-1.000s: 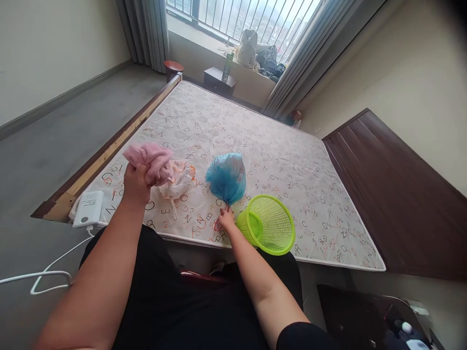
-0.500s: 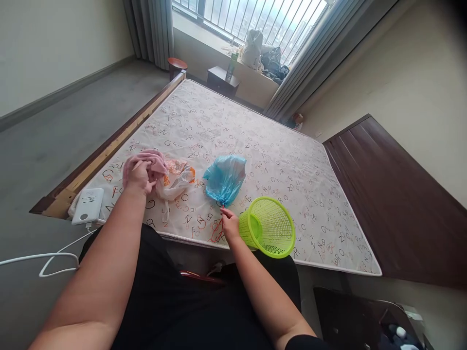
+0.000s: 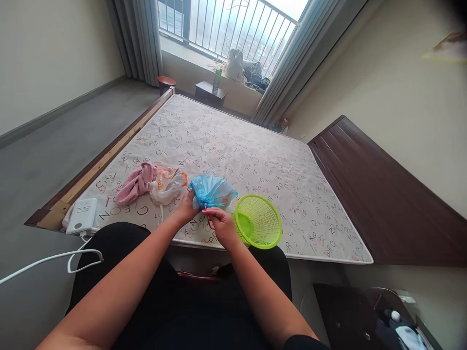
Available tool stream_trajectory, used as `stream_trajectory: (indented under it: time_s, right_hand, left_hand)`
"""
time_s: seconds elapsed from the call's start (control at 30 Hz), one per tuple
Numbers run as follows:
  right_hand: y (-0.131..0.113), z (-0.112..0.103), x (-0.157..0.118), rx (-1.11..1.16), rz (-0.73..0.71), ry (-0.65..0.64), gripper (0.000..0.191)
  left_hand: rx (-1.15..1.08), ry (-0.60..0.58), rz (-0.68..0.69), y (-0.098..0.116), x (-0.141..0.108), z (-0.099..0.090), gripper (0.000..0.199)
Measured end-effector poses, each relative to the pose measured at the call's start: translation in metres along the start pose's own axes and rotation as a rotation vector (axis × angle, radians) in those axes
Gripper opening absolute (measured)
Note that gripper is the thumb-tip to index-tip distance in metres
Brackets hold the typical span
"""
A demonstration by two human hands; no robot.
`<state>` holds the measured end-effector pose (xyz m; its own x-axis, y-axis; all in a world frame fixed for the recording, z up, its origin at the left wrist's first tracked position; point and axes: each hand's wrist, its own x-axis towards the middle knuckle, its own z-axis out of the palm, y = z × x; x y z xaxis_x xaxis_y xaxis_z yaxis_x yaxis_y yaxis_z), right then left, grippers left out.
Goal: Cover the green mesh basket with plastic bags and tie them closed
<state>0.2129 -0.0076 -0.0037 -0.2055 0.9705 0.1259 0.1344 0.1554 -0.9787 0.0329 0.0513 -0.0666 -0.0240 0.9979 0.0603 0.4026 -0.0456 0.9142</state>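
A blue plastic bag (image 3: 215, 190), gathered at its neck with a red tie, lies on the patterned mattress (image 3: 233, 141). My left hand (image 3: 187, 206) grips the bag's left side near the neck. Between the fingertips of my right hand (image 3: 222, 224) is the red tie. Right beside that hand, a green mesh basket (image 3: 260, 221) lies tilted with its opening toward me. Left of the bag are a white and orange plastic bag (image 3: 170, 184) and a crumpled pink cloth (image 3: 137, 183), neither touched by a hand.
A white power bank (image 3: 82, 215) with a white cable sits at the mattress's left corner. The dark headboard (image 3: 379, 194) stands on the right. Beyond the far edge are a small nightstand (image 3: 210, 94) and a red stool (image 3: 167, 81). A dark table (image 3: 343, 311) is at lower right.
My left hand has let go of the pink cloth and moved right to the blue bag, taking hold of it. The bag's body now leans to the right. The whole view has shifted slightly.
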Motion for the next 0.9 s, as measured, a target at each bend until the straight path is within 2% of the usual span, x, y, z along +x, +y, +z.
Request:
stream_trajectory:
  time_s: [0.07,0.13,0.27,0.43,0.5,0.53,0.6,0.7,0.73,0.77,0.8,0.9]
  right_hand:
    - [-0.004,-0.004,-0.004,0.04,0.024,-0.005,0.023]
    - [-0.002,-0.01,-0.007,0.084,0.074,0.023,0.026]
    - [0.012,-0.024,-0.012,0.13,0.106,0.108,0.038]
    - [0.038,-0.027,-0.016,0.052,0.101,0.337,0.069]
    - [0.044,-0.025,-0.017,-0.009,0.141,0.343,0.069]
    - [0.045,-0.025,-0.018,-0.022,0.168,0.313,0.062]
    - [0.045,-0.024,-0.02,-0.011,0.212,0.242,0.044]
    - [0.043,-0.021,-0.027,0.039,0.212,0.256,0.031]
    - [0.043,-0.02,-0.03,0.054,0.204,0.283,0.031]
    - [0.042,-0.018,-0.033,0.065,0.192,0.304,0.03]
    - [0.043,-0.016,-0.036,0.073,0.175,0.309,0.029]
    - [0.044,-0.01,-0.043,0.077,0.125,0.215,0.019]
  left_hand:
    - [0.0,-0.005,-0.049,0.004,0.0,0.005,0.055]
    - [-0.045,0.001,-0.079,0.011,-0.001,0.006,0.042]
    - [-0.182,0.045,-0.026,0.027,-0.01,0.007,0.042]
    - [-0.323,-0.008,-0.035,0.046,-0.031,0.02,0.043]
    - [-0.331,-0.048,-0.031,0.052,-0.039,0.024,0.042]
    - [-0.325,-0.054,-0.024,0.055,-0.044,0.024,0.04]
    - [-0.253,0.034,0.008,0.061,-0.055,0.022,0.04]
    - [0.009,0.369,0.08,0.071,-0.076,0.017,0.043]
    - [0.09,0.434,0.089,0.074,-0.082,0.017,0.04]
    - [0.138,0.434,0.078,0.075,-0.089,0.018,0.036]
    - [0.147,0.374,0.048,0.076,-0.094,0.021,0.033]
    - [0.023,0.127,-0.093,0.072,-0.103,0.032,0.039]
